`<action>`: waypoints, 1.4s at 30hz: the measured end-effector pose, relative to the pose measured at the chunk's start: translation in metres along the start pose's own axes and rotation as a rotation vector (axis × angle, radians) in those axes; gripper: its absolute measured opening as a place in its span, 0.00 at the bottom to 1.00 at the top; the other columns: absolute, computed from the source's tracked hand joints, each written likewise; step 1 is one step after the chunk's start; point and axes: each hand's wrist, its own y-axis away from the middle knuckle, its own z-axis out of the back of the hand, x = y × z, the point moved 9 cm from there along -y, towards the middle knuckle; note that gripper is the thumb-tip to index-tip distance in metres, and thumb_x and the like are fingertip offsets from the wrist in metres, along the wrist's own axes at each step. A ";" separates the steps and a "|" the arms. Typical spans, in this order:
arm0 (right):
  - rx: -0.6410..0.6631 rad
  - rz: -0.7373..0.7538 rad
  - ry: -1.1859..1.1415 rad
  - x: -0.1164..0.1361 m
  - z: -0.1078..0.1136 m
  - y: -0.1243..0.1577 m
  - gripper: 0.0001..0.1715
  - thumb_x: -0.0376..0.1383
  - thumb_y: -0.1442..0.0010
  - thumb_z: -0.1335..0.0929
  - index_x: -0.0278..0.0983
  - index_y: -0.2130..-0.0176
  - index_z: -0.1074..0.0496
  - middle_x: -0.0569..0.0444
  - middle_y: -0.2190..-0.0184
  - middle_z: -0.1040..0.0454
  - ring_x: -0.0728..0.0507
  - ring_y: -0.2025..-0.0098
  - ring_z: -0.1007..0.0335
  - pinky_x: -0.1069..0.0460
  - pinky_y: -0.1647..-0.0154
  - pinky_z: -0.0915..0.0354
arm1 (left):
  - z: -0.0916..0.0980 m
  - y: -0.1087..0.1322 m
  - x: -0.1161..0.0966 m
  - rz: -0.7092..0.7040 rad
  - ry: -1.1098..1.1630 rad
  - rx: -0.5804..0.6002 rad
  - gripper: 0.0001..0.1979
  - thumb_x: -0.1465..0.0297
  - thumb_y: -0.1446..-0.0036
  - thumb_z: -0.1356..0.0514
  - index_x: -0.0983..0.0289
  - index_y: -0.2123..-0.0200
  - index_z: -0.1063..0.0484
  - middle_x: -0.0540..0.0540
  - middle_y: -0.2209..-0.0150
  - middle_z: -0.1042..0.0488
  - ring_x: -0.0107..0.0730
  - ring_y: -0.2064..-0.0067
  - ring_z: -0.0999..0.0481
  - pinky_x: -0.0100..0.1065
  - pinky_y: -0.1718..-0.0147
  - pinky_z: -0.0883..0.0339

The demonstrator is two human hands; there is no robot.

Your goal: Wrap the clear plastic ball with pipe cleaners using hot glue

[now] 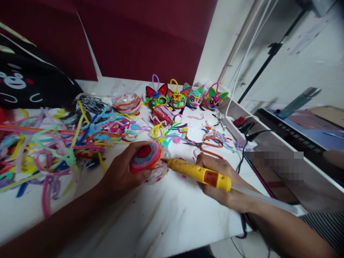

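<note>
The left hand's (122, 172) fingers (142, 175) are curled tight around a pipe-cleaner ball (146, 157), thumb over the top and the others underneath, just left of the frame's centre. The ball's face shows a red middle ringed in blue and pink, and its underside looks clear and glossy. The right hand (217, 179) has its fingers closed around a yellow glue pen (196, 173), gripped like a pencil; the tip touches the right edge of the ball. A clear glue stick (263, 199) runs out of the pen's back end toward the lower right, along the forearm.

Both hands rest over a white table (166, 215). Just above the right hand lie orange-handled scissors (208, 145) among short offcuts. A loose heap of coloured pipe cleaners (53, 143) fills the left of the frame. Above centre, four finished cat-eared figures (185, 96) stand in a row by the wall, with a striped ball (162, 114) in front of them and a clear dome with orange bands (127, 102) to their left. A black bag (24, 82) sits in the upper left, and a white power strip (238, 130) lies along the table's right edge.
</note>
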 end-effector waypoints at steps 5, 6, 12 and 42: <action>-0.001 0.011 -0.005 0.003 -0.003 0.001 0.06 0.33 0.41 0.33 0.41 0.64 0.37 0.58 0.70 0.32 0.47 0.72 0.34 0.52 0.73 0.41 | -0.002 0.000 0.000 0.026 0.029 0.006 0.27 0.62 0.49 0.38 0.53 0.44 0.31 0.53 0.46 0.21 0.49 0.48 0.21 0.40 0.48 0.27; 0.003 0.017 -0.009 0.003 -0.003 0.002 0.06 0.33 0.41 0.33 0.41 0.64 0.37 0.58 0.70 0.32 0.47 0.72 0.34 0.52 0.73 0.41 | -0.002 0.001 0.000 0.027 0.030 0.005 0.27 0.62 0.49 0.38 0.53 0.44 0.31 0.54 0.46 0.21 0.50 0.48 0.21 0.41 0.48 0.27; 0.005 0.022 0.010 0.004 -0.002 0.000 0.05 0.34 0.41 0.34 0.41 0.65 0.37 0.58 0.71 0.32 0.47 0.72 0.34 0.52 0.73 0.41 | 0.000 0.001 0.001 -0.001 0.025 0.000 0.27 0.62 0.48 0.36 0.54 0.44 0.30 0.52 0.47 0.21 0.47 0.48 0.21 0.37 0.49 0.27; -0.025 0.113 0.067 0.006 -0.008 0.003 0.11 0.29 0.45 0.34 0.42 0.63 0.39 0.60 0.69 0.33 0.49 0.72 0.36 0.53 0.74 0.43 | -0.002 0.001 0.000 0.005 -0.023 0.023 0.24 0.63 0.48 0.40 0.57 0.46 0.30 0.52 0.54 0.22 0.43 0.57 0.21 0.37 0.56 0.27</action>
